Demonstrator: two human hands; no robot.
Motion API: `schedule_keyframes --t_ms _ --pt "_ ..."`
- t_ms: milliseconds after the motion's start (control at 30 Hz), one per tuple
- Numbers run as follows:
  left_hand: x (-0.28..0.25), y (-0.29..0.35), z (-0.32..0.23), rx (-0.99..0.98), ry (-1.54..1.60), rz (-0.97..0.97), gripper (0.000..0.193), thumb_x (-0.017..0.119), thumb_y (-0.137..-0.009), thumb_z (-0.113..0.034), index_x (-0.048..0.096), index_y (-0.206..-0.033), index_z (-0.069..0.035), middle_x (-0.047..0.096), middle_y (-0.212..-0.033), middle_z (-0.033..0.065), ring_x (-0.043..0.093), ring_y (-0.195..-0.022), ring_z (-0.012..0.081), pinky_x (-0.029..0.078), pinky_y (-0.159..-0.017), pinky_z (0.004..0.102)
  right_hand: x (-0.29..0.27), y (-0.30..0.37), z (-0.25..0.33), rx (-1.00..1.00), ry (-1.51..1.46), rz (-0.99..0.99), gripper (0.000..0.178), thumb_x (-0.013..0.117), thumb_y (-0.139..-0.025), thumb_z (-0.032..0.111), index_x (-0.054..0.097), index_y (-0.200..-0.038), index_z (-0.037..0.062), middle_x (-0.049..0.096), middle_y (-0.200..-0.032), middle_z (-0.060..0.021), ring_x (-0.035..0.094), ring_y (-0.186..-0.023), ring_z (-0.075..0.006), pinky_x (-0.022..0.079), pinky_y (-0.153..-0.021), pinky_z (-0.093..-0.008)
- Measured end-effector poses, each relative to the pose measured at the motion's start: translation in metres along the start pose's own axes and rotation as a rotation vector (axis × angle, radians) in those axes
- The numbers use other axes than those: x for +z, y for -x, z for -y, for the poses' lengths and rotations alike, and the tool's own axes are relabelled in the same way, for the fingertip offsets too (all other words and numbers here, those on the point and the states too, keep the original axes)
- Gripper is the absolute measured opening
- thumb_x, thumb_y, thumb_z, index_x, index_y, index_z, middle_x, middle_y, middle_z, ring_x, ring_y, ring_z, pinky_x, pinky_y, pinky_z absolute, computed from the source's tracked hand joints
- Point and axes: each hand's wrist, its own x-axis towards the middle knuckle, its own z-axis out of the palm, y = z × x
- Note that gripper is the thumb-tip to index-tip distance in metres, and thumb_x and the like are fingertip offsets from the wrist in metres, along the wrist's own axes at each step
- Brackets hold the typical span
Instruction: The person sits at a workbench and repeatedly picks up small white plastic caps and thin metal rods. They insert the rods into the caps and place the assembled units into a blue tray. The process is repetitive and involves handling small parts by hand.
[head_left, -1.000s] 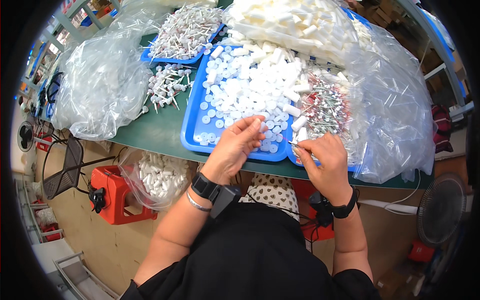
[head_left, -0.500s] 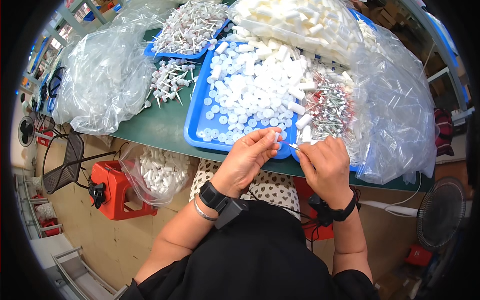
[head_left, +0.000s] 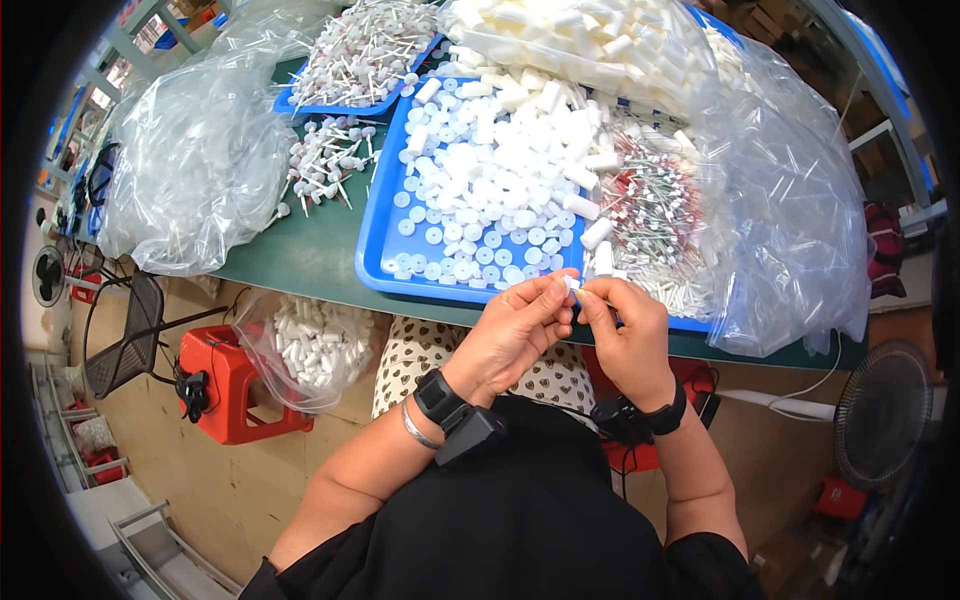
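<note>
My left hand pinches a small white plastic disc between thumb and fingers, just past the near edge of the blue tray. Against it, my right hand has thumb and forefinger closed on a thin pin; the fingertips hide most of it. The fingers of both hands nearly touch. Translucent white discs with centre holes and white foam-like cylinders lie heaped in the tray. Right of them is a pile of thin metal pins with white and red ends.
On the green table, pins with discs lie loose and in another blue tray. Clear plastic bags flank the work area. A bag of white cylinders hangs beside a red stool. A fan stands right.
My right hand has moved left, bringing the pin to the disc in my left hand. The gap between the hands has closed, and the view has shifted slightly.
</note>
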Motion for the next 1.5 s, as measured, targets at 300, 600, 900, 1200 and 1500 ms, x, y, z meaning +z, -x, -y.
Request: schedule_keyframes --t_ms 300,600,900,1200,1500 --pt "0.006 0.004 -0.019 0.106 -0.17 -0.121 0.037 0.059 -0.1 -0.023 0.056 -0.128 0.001 0.064 -0.094 0.0026 0.061 -0.084 0.0093 0.052 -0.077 0.0242 -0.041 -0.008 -0.019 0.142 -0.02 0.018 0.014 0.062 -0.095 0.013 0.067 -0.103 0.0021 0.067 -0.087 -0.0128 0.063 -0.072 -0.0207 0.049 -0.065 -0.0324" --pt "0.01 0.004 -0.031 0.101 -0.126 -0.189 0.042 0.056 -0.101 -0.021 0.049 -0.133 0.005 0.064 -0.111 0.0141 0.065 -0.099 0.0186 0.057 -0.088 0.0286 -0.073 0.001 -0.047 -0.125 0.63 0.245 0.004 0.069 -0.08 0.006 0.068 -0.084 0.0056 0.061 -0.077 -0.0094 0.06 -0.079 -0.0291 0.047 -0.073 -0.041" --pt "0.012 0.004 -0.028 0.103 -0.17 -0.192 0.042 0.059 -0.1 -0.021 0.051 -0.132 0.005 0.064 -0.11 0.0141 0.065 -0.097 0.0165 0.057 -0.086 0.0266 -0.065 -0.007 -0.065 -0.177 0.867 0.287 0.009 0.058 -0.073 0.001 0.062 -0.067 0.0061 0.059 -0.073 -0.0096 0.061 -0.078 -0.0282 0.044 -0.072 -0.0389" --pt "0.011 0.001 -0.024 0.102 -0.144 -0.198 0.039 0.061 -0.099 -0.023 0.054 -0.128 0.003 0.067 -0.107 0.0126 0.067 -0.095 0.0156 0.056 -0.085 0.0264 -0.07 -0.012 -0.069 -0.227 0.897 0.337 0.009 0.06 -0.072 0.001 0.062 -0.066 0.0056 0.059 -0.073 -0.0105 0.061 -0.076 -0.0286 0.044 -0.072 -0.0399" --pt "0.017 -0.001 -0.022 0.108 -0.152 -0.152 0.039 0.058 -0.1 -0.022 0.053 -0.13 0.003 0.065 -0.111 0.0137 0.065 -0.1 0.0168 0.056 -0.088 0.0272 -0.066 -0.014 -0.037 -0.031 0.16 0.209 0.009 0.065 -0.078 -0.004 0.057 -0.081 0.0 0.063 -0.076 -0.0102 0.065 -0.069 -0.0244 0.052 -0.065 -0.0343"
